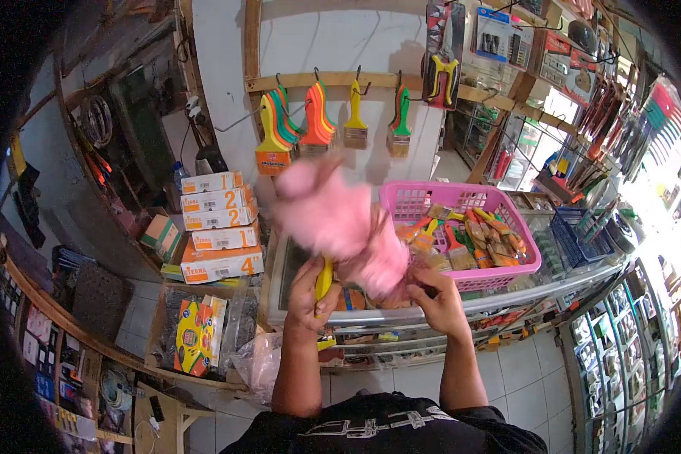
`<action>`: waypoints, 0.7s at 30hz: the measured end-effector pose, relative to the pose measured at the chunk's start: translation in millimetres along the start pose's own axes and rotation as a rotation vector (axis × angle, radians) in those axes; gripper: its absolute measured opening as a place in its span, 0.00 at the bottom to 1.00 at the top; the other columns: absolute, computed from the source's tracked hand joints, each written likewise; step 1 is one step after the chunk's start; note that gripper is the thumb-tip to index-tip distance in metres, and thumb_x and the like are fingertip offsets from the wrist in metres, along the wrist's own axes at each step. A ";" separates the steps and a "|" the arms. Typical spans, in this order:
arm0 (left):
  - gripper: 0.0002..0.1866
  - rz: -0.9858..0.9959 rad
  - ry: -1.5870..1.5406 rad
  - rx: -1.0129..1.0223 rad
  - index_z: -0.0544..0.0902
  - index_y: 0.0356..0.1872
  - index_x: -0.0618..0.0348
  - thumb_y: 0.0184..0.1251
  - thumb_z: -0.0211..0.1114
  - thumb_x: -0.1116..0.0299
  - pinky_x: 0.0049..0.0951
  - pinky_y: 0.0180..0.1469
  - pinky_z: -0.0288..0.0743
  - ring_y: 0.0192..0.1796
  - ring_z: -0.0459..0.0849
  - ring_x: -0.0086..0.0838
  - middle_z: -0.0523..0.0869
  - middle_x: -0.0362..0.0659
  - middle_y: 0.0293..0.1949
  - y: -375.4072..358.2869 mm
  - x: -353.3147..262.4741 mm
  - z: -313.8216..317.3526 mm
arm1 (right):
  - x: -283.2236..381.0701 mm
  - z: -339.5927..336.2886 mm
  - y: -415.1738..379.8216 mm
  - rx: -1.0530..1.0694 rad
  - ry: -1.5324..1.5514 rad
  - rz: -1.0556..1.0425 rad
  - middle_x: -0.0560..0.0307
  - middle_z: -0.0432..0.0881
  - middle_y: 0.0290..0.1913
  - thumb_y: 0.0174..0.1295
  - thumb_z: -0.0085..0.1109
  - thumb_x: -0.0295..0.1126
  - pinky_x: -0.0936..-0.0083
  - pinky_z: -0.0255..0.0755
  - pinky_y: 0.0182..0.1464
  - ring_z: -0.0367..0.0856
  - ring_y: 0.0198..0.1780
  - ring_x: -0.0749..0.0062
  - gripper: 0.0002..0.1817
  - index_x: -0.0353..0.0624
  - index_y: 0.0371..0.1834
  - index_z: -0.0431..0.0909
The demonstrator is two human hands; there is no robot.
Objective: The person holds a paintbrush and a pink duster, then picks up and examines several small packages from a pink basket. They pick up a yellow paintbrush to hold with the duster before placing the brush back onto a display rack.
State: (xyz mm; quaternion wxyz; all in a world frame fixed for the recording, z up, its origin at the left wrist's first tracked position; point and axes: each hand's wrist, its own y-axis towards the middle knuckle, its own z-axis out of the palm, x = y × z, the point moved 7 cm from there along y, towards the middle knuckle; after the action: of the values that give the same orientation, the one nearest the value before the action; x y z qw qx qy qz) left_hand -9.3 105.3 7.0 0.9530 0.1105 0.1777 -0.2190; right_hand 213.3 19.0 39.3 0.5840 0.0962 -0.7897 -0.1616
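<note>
My left hand (311, 293) is closed around the yellow handle of a paintbrush (324, 279). The upper part of that brush is hidden behind a pink cloth (340, 216), which is smeared by motion. My right hand (436, 300) pinches the lower right end of this cloth between thumb and fingers. Just beyond the right hand stands a pink plastic basket (536, 253) holding many loose paintbrushes (499, 250) with coloured handles. Both hands are above the near edge of a glass counter (522, 276).
More brushes (356, 106) hang from hooks on a wooden rail. Stacked white and orange boxes (221, 265) stand left of the counter, above an open carton (159, 325) with a yellow box. A dark blue basket (579, 238) sits at the right. Tools hang far right.
</note>
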 end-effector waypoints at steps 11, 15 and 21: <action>0.17 0.275 0.785 -0.060 0.77 0.64 0.57 0.83 0.56 0.62 0.18 0.18 0.57 0.19 0.68 0.17 0.84 0.40 0.39 -2.1 -11.6 27.6 | -4.3 2.3 -3.8 -0.083 -0.133 0.025 0.39 0.91 0.45 0.67 0.71 0.29 0.68 0.79 0.53 0.89 0.47 0.64 0.18 0.26 0.54 0.84; 0.16 0.332 0.827 -0.183 0.81 0.63 0.63 0.82 0.61 0.66 0.19 0.23 0.60 0.24 0.69 0.13 0.83 0.35 0.37 -4.2 -14.4 21.3 | -3.2 4.6 -4.4 -0.215 -0.109 -0.024 0.38 0.91 0.45 0.67 0.71 0.29 0.68 0.79 0.52 0.90 0.45 0.61 0.18 0.26 0.55 0.85; 0.14 0.466 0.921 -0.170 0.82 0.62 0.63 0.83 0.60 0.69 0.19 0.23 0.60 0.24 0.70 0.13 0.84 0.35 0.38 -1.1 -17.1 0.6 | 8.9 5.3 1.9 -0.200 -0.161 -0.058 0.38 0.89 0.40 0.66 0.71 0.30 0.67 0.79 0.48 0.89 0.41 0.61 0.18 0.27 0.54 0.84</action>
State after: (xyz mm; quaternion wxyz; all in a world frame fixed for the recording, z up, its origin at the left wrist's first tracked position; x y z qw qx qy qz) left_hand -24.0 110.6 14.0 0.8052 0.1541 0.5662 0.0853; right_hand 205.7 18.5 46.6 0.5204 0.0469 -0.8109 -0.2634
